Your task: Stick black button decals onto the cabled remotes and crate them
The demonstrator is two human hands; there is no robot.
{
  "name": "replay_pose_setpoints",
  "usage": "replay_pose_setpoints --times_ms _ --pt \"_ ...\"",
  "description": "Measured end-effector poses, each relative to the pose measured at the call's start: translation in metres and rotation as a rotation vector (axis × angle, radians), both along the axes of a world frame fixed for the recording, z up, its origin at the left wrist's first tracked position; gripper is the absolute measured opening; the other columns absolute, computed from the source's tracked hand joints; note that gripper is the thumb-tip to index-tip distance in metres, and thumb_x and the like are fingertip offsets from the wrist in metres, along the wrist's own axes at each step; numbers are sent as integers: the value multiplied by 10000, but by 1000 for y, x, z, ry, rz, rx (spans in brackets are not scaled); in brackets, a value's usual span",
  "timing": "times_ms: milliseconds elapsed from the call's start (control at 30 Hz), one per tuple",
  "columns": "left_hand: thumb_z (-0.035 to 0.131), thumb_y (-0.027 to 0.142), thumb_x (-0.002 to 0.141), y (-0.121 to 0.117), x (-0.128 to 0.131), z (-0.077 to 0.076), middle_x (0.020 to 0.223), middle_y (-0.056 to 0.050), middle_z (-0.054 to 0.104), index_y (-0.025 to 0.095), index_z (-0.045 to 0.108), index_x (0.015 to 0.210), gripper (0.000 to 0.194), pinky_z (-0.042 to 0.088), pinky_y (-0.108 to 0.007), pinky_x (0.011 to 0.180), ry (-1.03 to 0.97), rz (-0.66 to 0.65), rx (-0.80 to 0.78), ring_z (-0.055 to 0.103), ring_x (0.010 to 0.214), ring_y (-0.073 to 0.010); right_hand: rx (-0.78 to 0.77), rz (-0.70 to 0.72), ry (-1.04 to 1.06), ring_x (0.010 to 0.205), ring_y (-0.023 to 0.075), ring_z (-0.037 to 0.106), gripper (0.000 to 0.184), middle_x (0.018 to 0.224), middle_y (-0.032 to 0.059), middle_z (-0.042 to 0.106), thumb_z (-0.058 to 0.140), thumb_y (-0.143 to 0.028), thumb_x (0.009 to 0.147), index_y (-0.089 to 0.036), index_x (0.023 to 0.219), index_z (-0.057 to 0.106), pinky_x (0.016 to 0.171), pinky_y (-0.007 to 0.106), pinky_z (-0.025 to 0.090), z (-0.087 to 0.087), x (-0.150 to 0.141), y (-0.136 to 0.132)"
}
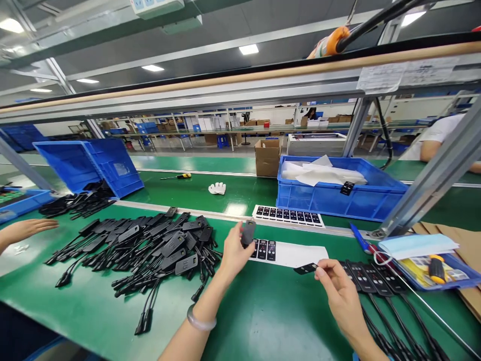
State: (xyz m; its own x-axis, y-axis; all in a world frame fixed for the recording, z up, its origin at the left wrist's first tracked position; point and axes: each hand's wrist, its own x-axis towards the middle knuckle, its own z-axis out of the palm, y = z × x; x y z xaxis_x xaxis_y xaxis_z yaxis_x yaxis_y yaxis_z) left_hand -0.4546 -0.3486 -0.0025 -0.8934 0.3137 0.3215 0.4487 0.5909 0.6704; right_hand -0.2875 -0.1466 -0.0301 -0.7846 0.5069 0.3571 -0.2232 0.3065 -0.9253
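My left hand, with a bangle on its wrist, grips a dark grey plastic controller upright above the table. Between thumb and finger, my right hand pinches a black printed label sticker by one end. Below the hands lies a white label sheet with a few black labels left at its near-left end. A full label sheet is behind it. Left of my left hand spreads a heap of controllers with cables. Labelled controllers lie in a row by my right hand.
A blue crate with white paper stands behind the sheets. Another blue crate tilts at the left. At the right, a blue tray holds a face mask. A co-worker's hand reaches in from the left.
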Motion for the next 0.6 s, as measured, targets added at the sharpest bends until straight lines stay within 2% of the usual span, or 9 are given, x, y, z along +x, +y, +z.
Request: replay_pose_setpoints --times_ms 100,200,267,300,400,500,600 --pt "584 254 782 16 33 -6 815 -16 600 162 532 1111 345 506 -255 602 -203 -218 110 569 674 -142 -99 36 -6 674 137 509 196 722 -24 497 513 -435 888 -239 872 520 654 254 422 0 2 1" --pt "666 297 729 29 64 -14 778 -10 594 141 528 1058 390 437 -192 475 -644 -426 428 520 601 -103 -162 62 -5 642 127 498 193 696 -36 478 505 -433 895 -241 877 511 637 252 409 0 3 3" --pt "710 301 696 35 79 -17 848 -41 620 124 506 1067 459 446 -181 519 -919 -487 627 530 626 -86 -180 71 -14 616 118 488 196 688 -42 467 503 -431 896 -238 863 507 614 247 399 1 4 3" --pt "709 305 700 36 84 -16 879 -57 631 118 504 1067 460 460 -184 555 -996 -493 669 541 629 -79 -179 73 -23 599 113 481 200 680 -44 461 507 -430 894 -235 848 507 598 244 392 2 4 2" --pt "688 270 712 38 95 -13 897 -67 644 122 507 1083 438 491 -217 639 -1114 -523 687 600 638 -89 -171 72 -64 541 96 457 214 660 -50 457 542 -424 873 -224 807 512 546 231 380 7 3 -1" --pt "699 194 669 38 101 -9 826 -46 646 149 484 1148 526 514 -277 722 -1178 -594 676 659 723 -152 -173 73 -102 507 87 438 222 653 -43 479 591 -420 837 -210 789 537 492 218 376 13 3 -6" --pt "711 177 658 38 106 -9 919 -86 661 165 465 1180 577 513 -344 810 -1228 -653 690 677 822 -195 -146 55 -118 512 92 449 229 648 -25 514 628 -413 804 -193 774 572 468 211 383 17 3 -10"
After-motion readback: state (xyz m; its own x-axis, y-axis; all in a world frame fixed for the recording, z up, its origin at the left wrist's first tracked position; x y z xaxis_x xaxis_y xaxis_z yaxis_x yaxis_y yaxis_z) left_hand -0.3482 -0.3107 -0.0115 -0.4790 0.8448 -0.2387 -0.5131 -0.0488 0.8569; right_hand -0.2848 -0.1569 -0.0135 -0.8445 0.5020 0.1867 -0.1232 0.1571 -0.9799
